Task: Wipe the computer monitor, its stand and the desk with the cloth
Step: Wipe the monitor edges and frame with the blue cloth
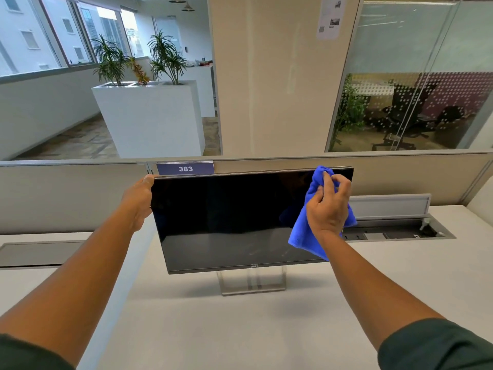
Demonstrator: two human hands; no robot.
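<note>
While dark: one monitor [240, 220], one cloth [304, 233].

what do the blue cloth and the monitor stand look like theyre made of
The blue cloth: soft, matte fabric, probably microfiber; it bunches and drapes limply from the right hand. The monitor stand: seemingly brushed silver metal, with a dull sheen and thin, flat, sharp-edged frame, though painted plastic is possible.

A low grey partition [66, 193] runs across the far side, carrying a purple label [185, 168] that reads 383. To the right, an open cable tray [394, 232] has its lid [388, 206] raised. Beyond the partition, a white planter box [149, 116] holds leafy plants [112, 60]. A wide pillar [277, 76] bears a paper notice [330, 17]. Far right, a glass wall [416, 89] shows office chairs [405, 121].
</note>
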